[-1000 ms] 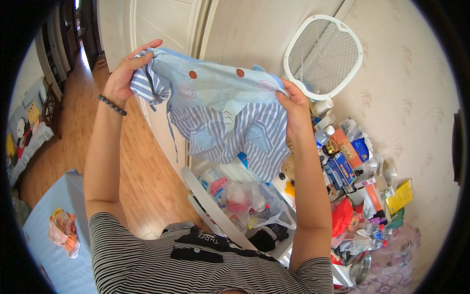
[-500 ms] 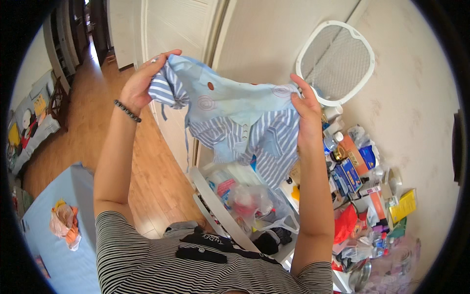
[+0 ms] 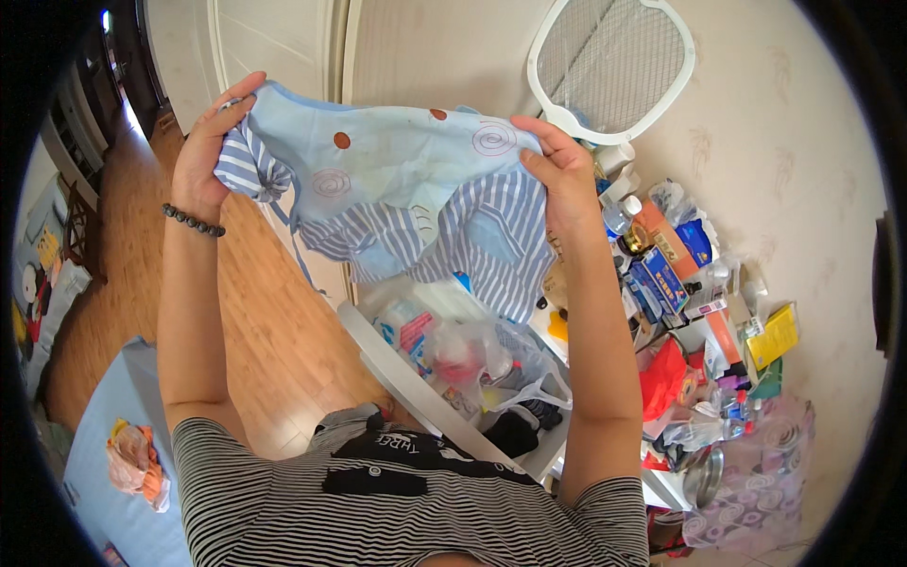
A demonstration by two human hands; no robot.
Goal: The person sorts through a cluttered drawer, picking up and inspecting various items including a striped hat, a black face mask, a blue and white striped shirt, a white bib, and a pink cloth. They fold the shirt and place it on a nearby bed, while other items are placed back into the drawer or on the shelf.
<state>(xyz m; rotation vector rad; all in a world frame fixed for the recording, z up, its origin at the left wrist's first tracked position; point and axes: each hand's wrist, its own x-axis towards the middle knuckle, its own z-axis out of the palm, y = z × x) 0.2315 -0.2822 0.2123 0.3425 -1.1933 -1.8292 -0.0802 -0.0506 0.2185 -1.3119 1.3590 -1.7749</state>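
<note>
A light blue child's smock (image 3: 397,156) with brown dots, ring prints, and blue-and-white striped sleeves is held up in front of me. My left hand (image 3: 210,146) pinches its upper left corner, where a striped part is bunched and thin ties dangle. At the upper right corner, my right hand (image 3: 559,180) is closed on the edge, thumb in front. The fabric is spread between both hands, its lower striped part drooping in folds. Below hangs an open white drawer (image 3: 406,383) holding clear plastic bags (image 3: 463,350) and dark cloth items (image 3: 518,430).
Right of the drawer, a surface is crowded with boxes, bottles and bags (image 3: 666,274). A white mesh-faced racket (image 3: 614,66) leans on the wall behind. To the left are wooden flooring (image 3: 265,326) and a blue-covered surface (image 3: 104,425) bearing a crumpled orange bag (image 3: 137,463).
The smock's top edge is pulled straighter, and its front is spread flatter. Both hands and the smock appear farther left and slightly higher; the surroundings have shifted left too.
</note>
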